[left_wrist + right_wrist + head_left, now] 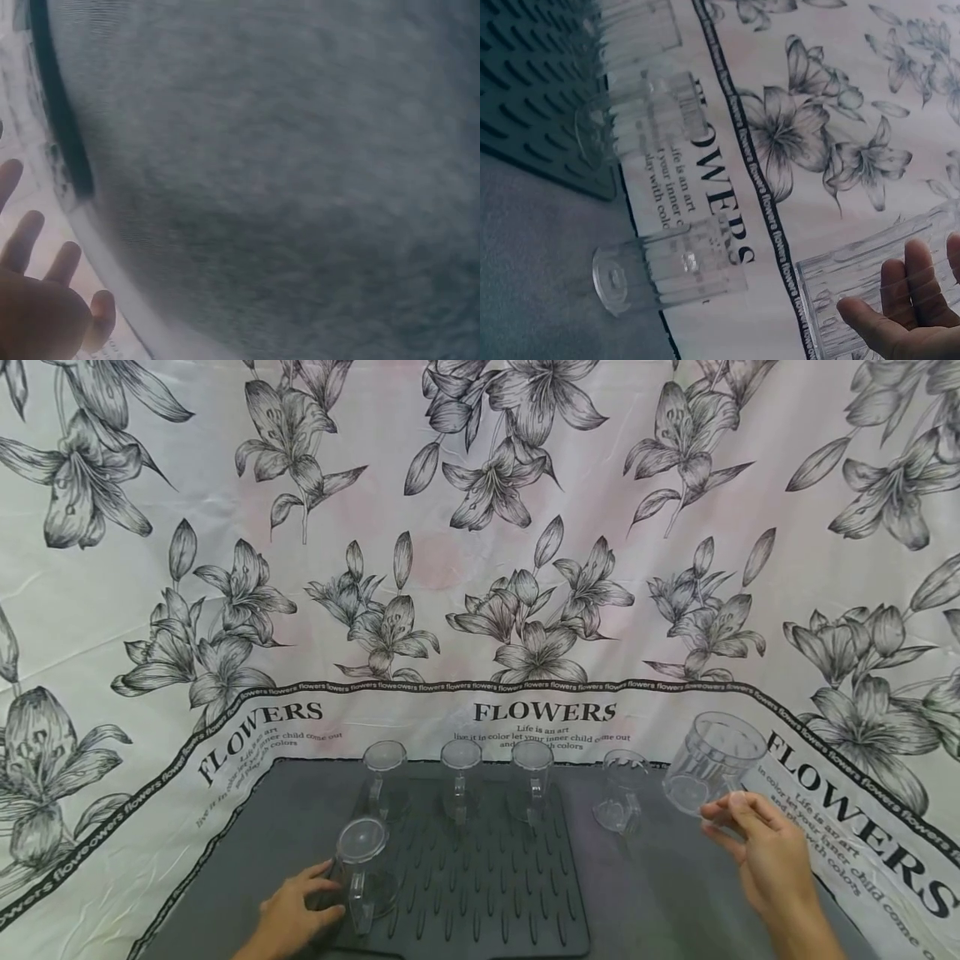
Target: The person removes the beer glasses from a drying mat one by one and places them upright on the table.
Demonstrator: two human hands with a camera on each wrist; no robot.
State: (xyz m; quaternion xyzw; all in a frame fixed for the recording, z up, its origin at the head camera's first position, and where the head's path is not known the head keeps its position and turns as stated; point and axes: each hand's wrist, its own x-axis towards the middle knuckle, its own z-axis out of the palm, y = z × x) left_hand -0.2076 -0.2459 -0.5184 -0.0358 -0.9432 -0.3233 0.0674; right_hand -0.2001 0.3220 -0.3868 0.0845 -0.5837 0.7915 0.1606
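My right hand [772, 852] holds a clear ribbed mug [712, 760] raised above the right side of the table. In the right wrist view its fingers lie against the mug's wall [855, 277]. My left hand [296, 906] is beside another clear mug [367, 877] at the mat's front left; whether they touch I cannot tell. In the left wrist view that hand's fingers [64, 262] are spread, with nothing in them. This front mug appears to stand upside down on the dark ridged mat [480, 893].
Along the mat's back edge stand a left mug [385, 785], a middle mug [461, 781] and a right mug [532, 781]. One more mug [621, 789] is on the grey table [660, 893], right of the mat. A flower-printed cloth [480, 610] hangs behind.
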